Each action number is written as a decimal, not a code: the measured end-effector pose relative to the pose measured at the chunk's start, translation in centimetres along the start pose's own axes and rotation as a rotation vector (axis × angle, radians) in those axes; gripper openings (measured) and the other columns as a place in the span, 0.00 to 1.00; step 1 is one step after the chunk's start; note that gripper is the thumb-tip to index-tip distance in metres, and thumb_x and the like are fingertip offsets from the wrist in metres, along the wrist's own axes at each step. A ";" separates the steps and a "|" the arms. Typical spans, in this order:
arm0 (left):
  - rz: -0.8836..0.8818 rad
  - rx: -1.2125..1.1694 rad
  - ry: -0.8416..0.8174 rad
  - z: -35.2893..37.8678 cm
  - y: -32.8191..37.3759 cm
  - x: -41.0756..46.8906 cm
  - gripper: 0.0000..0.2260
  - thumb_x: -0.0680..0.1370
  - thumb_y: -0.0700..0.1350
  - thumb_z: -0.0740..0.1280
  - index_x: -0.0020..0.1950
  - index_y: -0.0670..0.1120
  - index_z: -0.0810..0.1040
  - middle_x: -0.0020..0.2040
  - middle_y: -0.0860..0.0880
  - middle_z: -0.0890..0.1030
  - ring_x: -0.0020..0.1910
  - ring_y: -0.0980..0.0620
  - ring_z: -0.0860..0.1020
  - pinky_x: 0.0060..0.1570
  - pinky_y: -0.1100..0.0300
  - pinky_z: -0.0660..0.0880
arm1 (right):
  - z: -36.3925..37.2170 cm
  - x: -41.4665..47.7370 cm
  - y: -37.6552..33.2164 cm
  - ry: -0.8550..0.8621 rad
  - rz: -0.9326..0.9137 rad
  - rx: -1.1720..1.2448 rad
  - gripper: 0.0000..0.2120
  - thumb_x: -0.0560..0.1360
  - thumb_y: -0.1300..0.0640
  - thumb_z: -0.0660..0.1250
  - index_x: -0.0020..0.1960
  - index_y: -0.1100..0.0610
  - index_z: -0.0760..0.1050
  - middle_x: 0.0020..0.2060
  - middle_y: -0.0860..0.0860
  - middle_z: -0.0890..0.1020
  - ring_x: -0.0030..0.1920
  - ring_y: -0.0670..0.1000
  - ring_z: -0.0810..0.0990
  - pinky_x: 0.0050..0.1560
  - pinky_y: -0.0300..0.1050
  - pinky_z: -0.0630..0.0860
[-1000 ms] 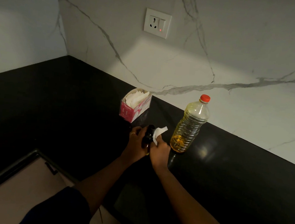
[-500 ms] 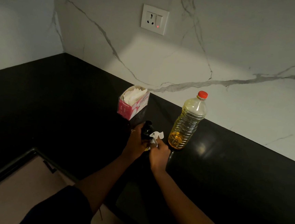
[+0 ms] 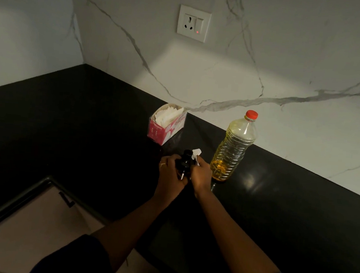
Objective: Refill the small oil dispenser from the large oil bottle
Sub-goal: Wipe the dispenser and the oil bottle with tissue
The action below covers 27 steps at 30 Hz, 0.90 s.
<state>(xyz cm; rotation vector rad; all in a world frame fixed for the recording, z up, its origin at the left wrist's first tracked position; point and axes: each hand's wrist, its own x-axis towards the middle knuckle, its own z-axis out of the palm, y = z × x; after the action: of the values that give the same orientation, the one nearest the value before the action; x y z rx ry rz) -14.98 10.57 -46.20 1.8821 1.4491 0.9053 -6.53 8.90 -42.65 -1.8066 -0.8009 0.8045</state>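
The left hand (image 3: pixel 170 174) grips the small black oil dispenser (image 3: pixel 184 163); the right hand (image 3: pixel 201 175) pinches white tissue (image 3: pixel 196 154), now bunched tighter against it. The large clear red-capped oil bottle (image 3: pixel 234 149) stands right: likely wiping, not pouring.

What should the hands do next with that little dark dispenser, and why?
Probably set the tissue aside. The left hand grips the small dispenser while the right hand holds the tissue against it, and the large oil bottle stands capped nearby; a free hand must uncap it.
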 end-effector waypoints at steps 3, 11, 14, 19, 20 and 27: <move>0.084 0.025 -0.063 -0.3 0.1 1.3 0.35 0.68 0.44 0.75 0.71 0.44 0.63 0.69 0.44 0.66 0.70 0.46 0.63 0.67 0.56 0.62 | -0.8 -0.5 -0.3 -0.034 -0.004 0.058 0.14 0.75 0.68 0.56 0.42 0.56 0.78 0.37 0.53 0.81 0.38 0.49 0.77 0.38 0.42 0.72; 0.004 0.229 -0.094 0.5 0.3 1.9 0.31 0.74 0.53 0.66 0.74 0.49 0.59 0.70 0.47 0.69 0.72 0.48 0.61 0.71 0.40 0.47 | -0.9 -2.6 0.5 0.087 -0.008 0.048 0.17 0.76 0.67 0.56 0.33 0.54 0.73 0.27 0.49 0.74 0.28 0.43 0.70 0.26 0.31 0.64; -0.051 0.261 -0.077 0.6 0.6 1.7 0.33 0.74 0.52 0.67 0.74 0.49 0.56 0.70 0.47 0.68 0.73 0.47 0.58 0.70 0.39 0.44 | -0.7 -2.9 0.8 0.108 0.009 0.060 0.13 0.78 0.66 0.57 0.42 0.54 0.77 0.28 0.48 0.75 0.26 0.42 0.70 0.24 0.30 0.64; -0.076 0.296 -0.096 0.1 1.0 0.5 0.32 0.74 0.56 0.65 0.74 0.51 0.56 0.70 0.49 0.67 0.74 0.47 0.56 0.68 0.35 0.41 | -1.0 -2.5 -0.2 0.037 0.000 0.032 0.16 0.75 0.68 0.55 0.40 0.54 0.77 0.31 0.52 0.78 0.32 0.48 0.75 0.31 0.40 0.69; -0.088 0.273 -0.072 -0.2 1.0 0.3 0.29 0.74 0.57 0.65 0.72 0.51 0.60 0.69 0.50 0.69 0.74 0.47 0.56 0.68 0.35 0.40 | -1.1 -2.3 -0.6 0.022 0.003 0.034 0.16 0.75 0.68 0.55 0.39 0.53 0.77 0.33 0.53 0.79 0.34 0.50 0.76 0.35 0.44 0.72; 0.122 -0.106 -0.171 -2.0 1.6 2.4 0.22 0.77 0.48 0.65 0.70 0.49 0.65 0.70 0.48 0.69 0.71 0.48 0.63 0.72 0.43 0.49 | -1.4 -1.6 -1.0 -0.049 0.028 0.076 0.16 0.75 0.67 0.55 0.45 0.53 0.78 0.42 0.55 0.83 0.45 0.55 0.81 0.47 0.52 0.78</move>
<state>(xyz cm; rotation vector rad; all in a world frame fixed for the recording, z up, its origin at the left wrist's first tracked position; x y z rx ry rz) -15.29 12.62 -43.37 1.9342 1.1735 0.8384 -6.51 7.19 -41.01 -1.7404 -0.7677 0.8885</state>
